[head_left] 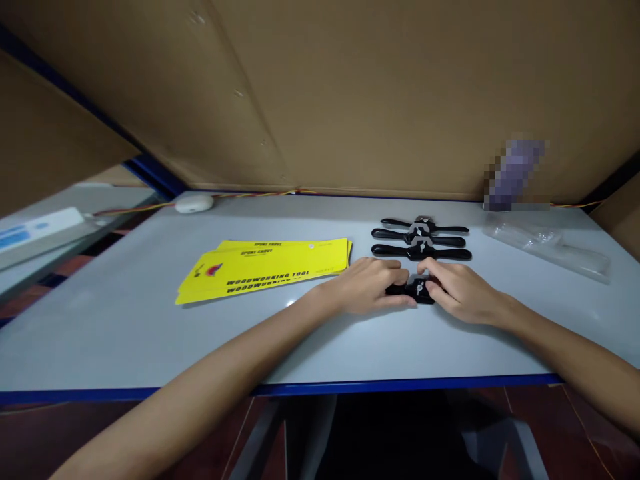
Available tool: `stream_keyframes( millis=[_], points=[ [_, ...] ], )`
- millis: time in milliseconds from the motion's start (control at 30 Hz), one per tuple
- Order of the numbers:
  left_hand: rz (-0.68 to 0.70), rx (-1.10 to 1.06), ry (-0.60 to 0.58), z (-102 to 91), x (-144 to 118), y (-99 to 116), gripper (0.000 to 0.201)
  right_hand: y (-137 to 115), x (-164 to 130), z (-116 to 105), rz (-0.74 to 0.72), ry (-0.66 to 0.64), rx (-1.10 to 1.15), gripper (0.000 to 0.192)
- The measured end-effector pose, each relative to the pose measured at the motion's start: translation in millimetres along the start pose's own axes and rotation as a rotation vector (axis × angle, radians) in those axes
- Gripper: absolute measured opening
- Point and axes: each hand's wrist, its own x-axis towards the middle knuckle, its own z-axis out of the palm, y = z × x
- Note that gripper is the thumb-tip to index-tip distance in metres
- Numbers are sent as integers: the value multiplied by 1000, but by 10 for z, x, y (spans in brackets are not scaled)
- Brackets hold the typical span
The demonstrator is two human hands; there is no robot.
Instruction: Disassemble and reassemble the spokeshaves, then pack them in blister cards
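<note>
Grey table [125, 327]: both hands grip black spokeshave [416, 289].

Both hands, left hand [367, 285] and right hand [463, 290], clasp a black spokeshave [416, 289].

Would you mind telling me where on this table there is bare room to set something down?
The table is bare along its front edge, left of the left hand and below the yellow cards; also right of the right hand. It is crowded mid-table: three black tools sit behind the black tool both hands hold, plastic bags beside them.
</note>
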Motion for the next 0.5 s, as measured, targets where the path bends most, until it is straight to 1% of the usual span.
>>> stream_keyframes(
  millis=[167,300,500],
  points=[
    [-11,-1,-8,1,5,11,58,19,14,47,-2,21,14,26],
    [-17,5,-13,3,2,12,58,0,23,85,44,23,8,30],
    [-30,-10,-30,0,4,31,54,-163,-32,117,134,50,-156,34]
  ],
)
